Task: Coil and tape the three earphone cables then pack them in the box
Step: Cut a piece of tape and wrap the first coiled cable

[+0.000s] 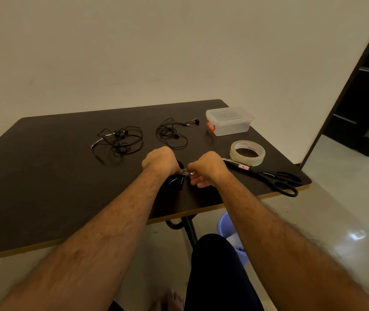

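Earphone cables are the business here, and the first of the three (176, 181) is bundled just below the middle of the frame, held between both hands above the near part of the dark table (44, 176). The left hand (160, 160) is curled round the coil, gripping it; the right hand (208, 168) has its fingers bent and pinches a small shiny strip at the coil's edge (clear tape, by the look of it, though it is too small to be sure). I judge the step in hand to be taping this first coil, so the task is at an early stage. The next move calls for wrapping the strip round the bundle and pressing it flat while the left hand keeps the loops from springing apart.

Right of the hands lie black scissors (275, 179), and just beyond them a roll of clear tape (247, 152). Farther up, left of centre, are two loose tangled cables: one (119, 140) at the left, another (172, 133) beside it. The clear plastic box (229, 121), lid on with a red latch, stands at the far right corner.
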Available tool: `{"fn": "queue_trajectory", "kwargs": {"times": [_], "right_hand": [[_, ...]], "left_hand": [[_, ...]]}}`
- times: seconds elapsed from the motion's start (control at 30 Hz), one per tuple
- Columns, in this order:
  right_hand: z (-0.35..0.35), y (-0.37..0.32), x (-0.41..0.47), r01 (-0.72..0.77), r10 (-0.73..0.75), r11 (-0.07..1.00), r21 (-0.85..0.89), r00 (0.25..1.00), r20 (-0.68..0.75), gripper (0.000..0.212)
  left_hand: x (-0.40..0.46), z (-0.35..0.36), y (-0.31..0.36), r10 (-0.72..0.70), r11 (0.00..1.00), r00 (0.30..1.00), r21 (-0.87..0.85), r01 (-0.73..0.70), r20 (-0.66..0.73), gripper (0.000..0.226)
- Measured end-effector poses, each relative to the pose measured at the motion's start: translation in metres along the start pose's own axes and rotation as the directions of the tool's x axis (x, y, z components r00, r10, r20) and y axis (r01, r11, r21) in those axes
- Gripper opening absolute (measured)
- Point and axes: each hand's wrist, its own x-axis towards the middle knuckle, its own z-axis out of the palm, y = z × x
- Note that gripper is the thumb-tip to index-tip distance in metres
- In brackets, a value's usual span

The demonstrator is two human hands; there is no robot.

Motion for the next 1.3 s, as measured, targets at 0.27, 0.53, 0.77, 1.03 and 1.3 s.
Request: {"fn": "queue_trajectory", "kwargs": {"times": [0.27, 0.53, 0.77, 1.03, 1.3], "right_hand": [[0.004, -0.003, 0.001, 0.003, -0.006, 0.997, -0.083, 0.999, -0.040, 0.014], [-0.001, -0.002, -0.002, 0.017, -0.018, 0.998, 0.061, 1.000, 0.015, 0.016], [0.002, -0.006, -0.005, 0.026, -0.029, 0.994, 0.108, 0.999, 0.027, 0.018], [0.007, 0.000, -0.007, -0.010, 0.008, 0.986, 0.167, 1.000, 0.015, 0.016], [0.008, 0.000, -0.009, -0.008, -0.008, 0.919, 0.394, 0.999, 0.039, 0.016]], "left_hand": [[-0.003, 0.001, 0.002, 0.013, 0.999, 1.000, 0.051, -0.013, -0.003, 0.026], [-0.018, 0.000, 0.008, 0.119, 0.979, 0.991, 0.160, -0.128, 0.061, 0.022], [-0.026, 0.009, 0.007, 0.131, 0.974, 0.990, 0.195, -0.118, -0.057, 0.011], [-0.039, 0.014, -0.001, 0.145, 0.988, 0.977, 0.082, -0.133, -0.157, 0.021], [-0.047, 0.013, -0.006, 0.143, 0.987, 0.959, -0.030, -0.155, -0.243, 0.018]]}}
